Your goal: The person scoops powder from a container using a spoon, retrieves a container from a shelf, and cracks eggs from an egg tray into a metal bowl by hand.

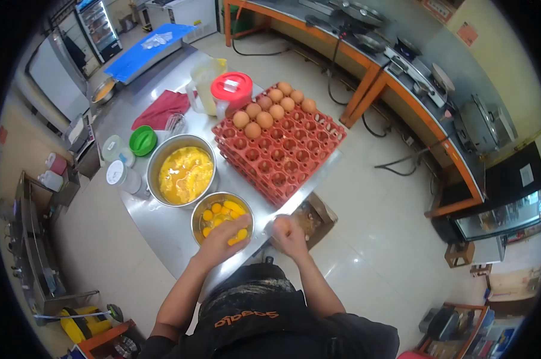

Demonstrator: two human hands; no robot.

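My left hand [224, 238] is over the near side of a small metal bowl [194, 226], its fingers reaching across the opening and loosely apart. Several whole egg yolks [216, 208] lie in clear egg white inside this bowl. My right hand [289, 236] is curled closed beside the table edge, right of the bowl and above a cardboard box [321, 220]. Motion blur hides what it holds, if anything. Behind the small bowl stands a larger metal pot [152, 190] of yellow egg liquid [187, 173]. Brown eggs [276, 111] fill the far part of a red egg tray stack [270, 179].
A red-lidded jug [231, 90], a pale pitcher [206, 84], a whisk [176, 124] and a red cloth [157, 112] sit at the back of the metal table [154, 230]. Left of the pot are a green container [143, 140] and clear jars [124, 176]. A stove counter [396, 69] runs along the right.
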